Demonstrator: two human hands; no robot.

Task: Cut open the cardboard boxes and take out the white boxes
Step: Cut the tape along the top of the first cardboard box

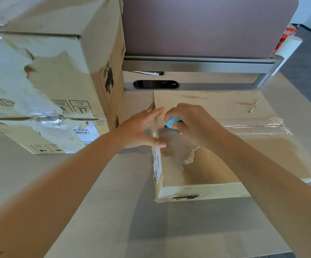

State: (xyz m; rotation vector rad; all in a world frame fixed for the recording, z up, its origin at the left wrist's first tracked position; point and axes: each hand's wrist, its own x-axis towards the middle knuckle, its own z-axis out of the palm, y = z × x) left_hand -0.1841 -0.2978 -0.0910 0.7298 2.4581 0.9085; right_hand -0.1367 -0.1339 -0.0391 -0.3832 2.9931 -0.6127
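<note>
Bright, soft shadows, wide-angle edge distortion

Cardboard boxes (225, 146) tan, black print, red-dashed label. Cutter (171, 122) light blue. Tabletop (113, 211) pale beige-grey. Partition (206, 25) at 12 o'clock, mauve.

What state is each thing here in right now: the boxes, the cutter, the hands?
Flat cardboard box: lying on the table, top seam taped shut, paper skin torn.
Tall cardboard boxes: stacked, closed, tape and surface ragged.
Blue cutter: gripped, tip at the flat box's left edge.
Right hand: closed on the cutter.
Left hand: open, bracing the flat box's left side.
</note>
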